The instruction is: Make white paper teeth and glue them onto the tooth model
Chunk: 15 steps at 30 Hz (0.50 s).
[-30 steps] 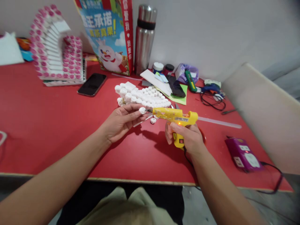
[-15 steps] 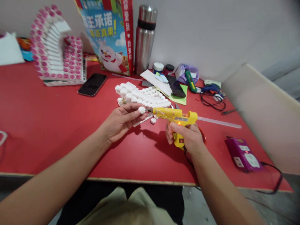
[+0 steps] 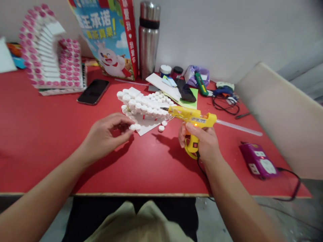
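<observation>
My right hand (image 3: 202, 143) grips a yellow hot glue gun (image 3: 193, 121) with a clear glue stick (image 3: 238, 128) poking out of its back; the nozzle points left toward a white craft piece (image 3: 145, 104) made of rows of small white rolls on white card. My left hand (image 3: 107, 136) hovers low over the red table (image 3: 50, 134), fingers pinched on a small white roll (image 3: 133, 127) at the front edge of the craft piece. Another loose white roll (image 3: 161, 128) lies on the table beside it.
A black phone (image 3: 93, 91), a pink-and-white stepped craft model (image 3: 50, 53), a printed paper bag (image 3: 108, 37) and a steel flask (image 3: 148, 38) stand at the back. Paint pots, a green cutter, cables and a purple power strip (image 3: 258, 160) crowd the right side.
My left hand has dropped from the glue gun's nozzle down to the table at the craft piece's front edge, carrying the white roll. The glue gun shifted slightly right.
</observation>
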Each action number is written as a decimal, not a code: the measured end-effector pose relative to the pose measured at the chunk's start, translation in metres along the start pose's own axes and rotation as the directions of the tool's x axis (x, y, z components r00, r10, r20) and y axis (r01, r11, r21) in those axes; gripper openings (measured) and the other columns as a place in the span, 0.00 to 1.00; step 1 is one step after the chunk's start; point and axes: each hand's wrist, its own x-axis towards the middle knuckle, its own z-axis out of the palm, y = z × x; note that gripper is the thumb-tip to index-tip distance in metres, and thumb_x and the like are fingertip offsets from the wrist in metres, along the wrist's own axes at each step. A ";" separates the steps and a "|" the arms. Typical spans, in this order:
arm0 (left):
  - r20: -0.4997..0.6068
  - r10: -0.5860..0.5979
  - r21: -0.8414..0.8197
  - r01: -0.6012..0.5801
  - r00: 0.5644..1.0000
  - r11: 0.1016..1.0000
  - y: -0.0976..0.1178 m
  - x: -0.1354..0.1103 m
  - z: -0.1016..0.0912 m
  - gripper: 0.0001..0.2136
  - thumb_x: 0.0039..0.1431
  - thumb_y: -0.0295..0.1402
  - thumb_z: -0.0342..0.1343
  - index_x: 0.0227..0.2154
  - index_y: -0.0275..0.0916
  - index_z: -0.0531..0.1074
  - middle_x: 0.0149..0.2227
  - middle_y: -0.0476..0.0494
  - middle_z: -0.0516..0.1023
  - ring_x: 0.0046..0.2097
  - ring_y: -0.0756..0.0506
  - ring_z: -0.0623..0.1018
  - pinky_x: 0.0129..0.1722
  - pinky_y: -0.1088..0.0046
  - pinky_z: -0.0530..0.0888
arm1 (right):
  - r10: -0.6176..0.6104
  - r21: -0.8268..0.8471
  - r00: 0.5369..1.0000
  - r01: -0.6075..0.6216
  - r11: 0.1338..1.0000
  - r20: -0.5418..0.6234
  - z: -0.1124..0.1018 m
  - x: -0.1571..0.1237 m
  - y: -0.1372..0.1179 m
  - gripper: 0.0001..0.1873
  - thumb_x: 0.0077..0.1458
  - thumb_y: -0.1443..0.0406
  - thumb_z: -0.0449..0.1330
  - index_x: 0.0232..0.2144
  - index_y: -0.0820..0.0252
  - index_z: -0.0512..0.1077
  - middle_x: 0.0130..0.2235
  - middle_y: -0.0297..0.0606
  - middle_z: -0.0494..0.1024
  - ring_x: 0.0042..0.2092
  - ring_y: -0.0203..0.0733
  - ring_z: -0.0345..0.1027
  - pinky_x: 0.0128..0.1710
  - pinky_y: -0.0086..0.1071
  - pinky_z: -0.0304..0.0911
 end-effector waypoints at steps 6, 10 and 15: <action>0.158 0.238 0.256 -0.272 0.958 0.928 -0.005 0.000 0.009 0.10 0.64 0.31 0.61 0.47 0.40 0.79 0.47 0.39 0.80 0.47 0.42 0.79 0.49 0.68 0.74 | 0.006 -0.008 1.000 -0.006 1.000 0.000 0.000 0.001 0.001 0.17 0.53 0.55 0.69 0.22 0.60 0.74 0.19 0.34 0.73 0.18 0.36 0.67 0.18 0.30 0.60; 0.251 0.278 0.290 -0.346 0.927 0.893 -0.001 0.006 0.012 0.10 0.66 0.32 0.58 0.48 0.39 0.78 0.49 0.37 0.79 0.51 0.40 0.79 0.51 0.65 0.74 | -0.006 -0.022 1.000 0.005 1.000 -0.022 0.000 0.001 0.001 0.17 0.54 0.55 0.69 0.23 0.60 0.74 0.20 0.34 0.73 0.18 0.37 0.67 0.18 0.31 0.61; 0.352 0.326 0.340 -0.444 0.877 0.829 0.003 0.016 0.012 0.09 0.68 0.32 0.55 0.45 0.37 0.79 0.47 0.34 0.80 0.50 0.39 0.78 0.51 0.61 0.74 | -0.023 -0.003 0.999 0.023 1.000 -0.023 -0.002 0.000 0.001 0.15 0.55 0.56 0.68 0.23 0.60 0.74 0.21 0.33 0.73 0.18 0.36 0.67 0.18 0.31 0.60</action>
